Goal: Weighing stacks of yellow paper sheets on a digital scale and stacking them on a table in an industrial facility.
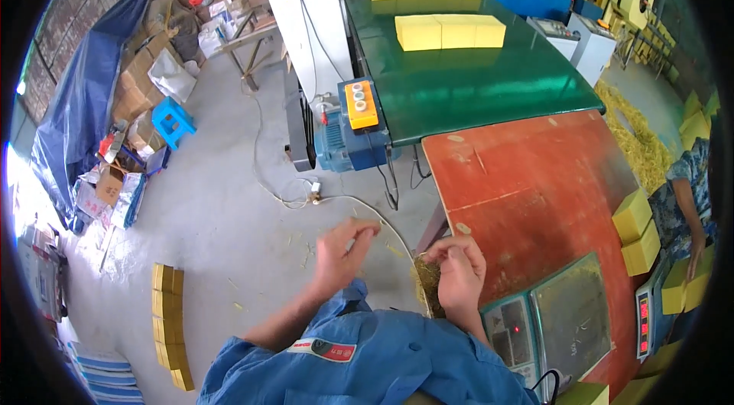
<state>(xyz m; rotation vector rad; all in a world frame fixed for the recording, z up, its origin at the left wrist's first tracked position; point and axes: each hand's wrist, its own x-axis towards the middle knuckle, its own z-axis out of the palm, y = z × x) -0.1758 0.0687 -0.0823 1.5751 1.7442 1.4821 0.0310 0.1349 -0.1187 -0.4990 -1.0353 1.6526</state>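
Blue work shirt [367,363]: nearest the camera, with a red-and-white badge [325,349] on the chest.
Left hand [345,253]: raised over the grey floor [222,198], fingers bent inward toward the thumb; whether they pinch anything, I cannot tell.
Right hand [456,271]: beside the red tabletop's left edge, fingers curled, thumb close to them; I cannot tell whether anything is gripped.
Brown fibrous mass [429,292]: just left of the right hand, partly hidden by it; contact cannot be made out.
Red tabletop [527,191]: scuffed, to the right, with a grey-framed panel [573,309] on its near part.
Green conveyor bed [474,95]: beyond the red tabletop, bearing two rows of yellow blocks [449,32].
Push-button box [361,104]: yellow-orange, at the conveyor bed's left side, above a blue motor [331,143].
White cable [359,199]: curved across the floor toward the right hand.
Floor stacks [167,317]: yellow blocks in a line, lower left.
Blue plastic stool [173,122]: farther left, near cartons [136,82] and a blue tarpaulin [90,99].
Co-worker's hand [696,248]: far right, at yellow blocks by a digital scale [644,321].
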